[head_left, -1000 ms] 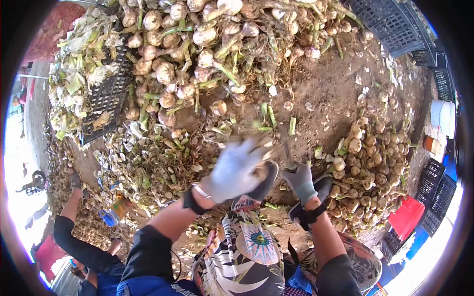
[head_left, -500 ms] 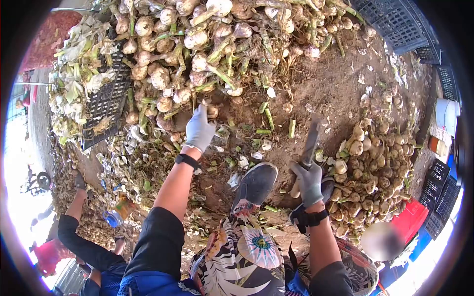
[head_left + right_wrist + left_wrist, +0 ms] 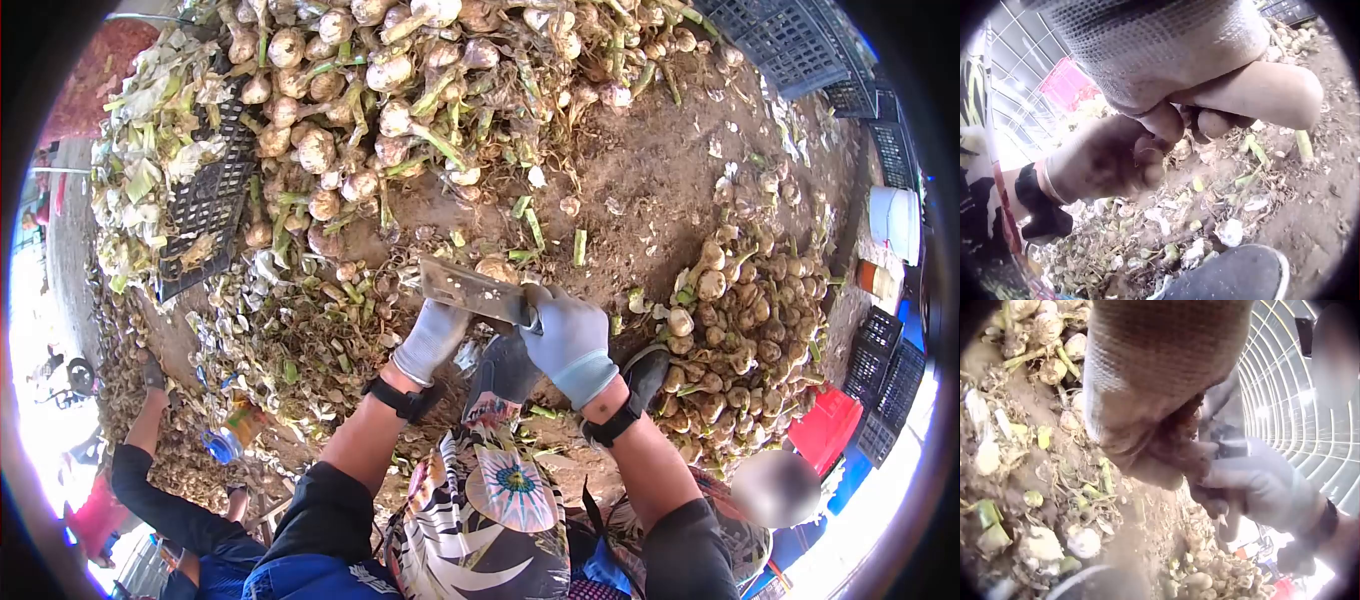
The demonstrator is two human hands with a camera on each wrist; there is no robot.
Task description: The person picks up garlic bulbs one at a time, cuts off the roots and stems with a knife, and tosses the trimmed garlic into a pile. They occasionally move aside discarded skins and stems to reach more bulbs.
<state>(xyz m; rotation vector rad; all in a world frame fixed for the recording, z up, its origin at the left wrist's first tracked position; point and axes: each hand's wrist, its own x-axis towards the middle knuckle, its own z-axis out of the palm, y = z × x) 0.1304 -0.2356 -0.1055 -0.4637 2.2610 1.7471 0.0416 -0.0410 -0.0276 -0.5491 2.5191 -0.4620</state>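
Two gloved hands meet in front of the body in the head view. The right hand (image 3: 568,342) grips a knife, its wide dirty blade (image 3: 468,290) pointing left across the left hand's fingers. The light handle (image 3: 1266,94) sticks out of the right fist in the right wrist view. A garlic bulb (image 3: 496,267) shows just beyond the blade, held by the left hand (image 3: 430,338), whose fingertips are partly hidden behind the blade. In the left wrist view, the right hand (image 3: 1266,487) is close against the left glove (image 3: 1160,369).
A large heap of stemmed garlic (image 3: 330,150) lies ahead; trimmed bulbs (image 3: 745,340) are piled at the right. Leafy waste (image 3: 300,330) and a black crate (image 3: 205,215) are at the left. A shoe (image 3: 500,370) stands just below the hands. Another person's arm (image 3: 165,500) shows at lower left.
The left hand has come back from the heap's edge with a bulb. The right hand has moved left and turned the knife from pointing forward to lying across, beside the left hand.
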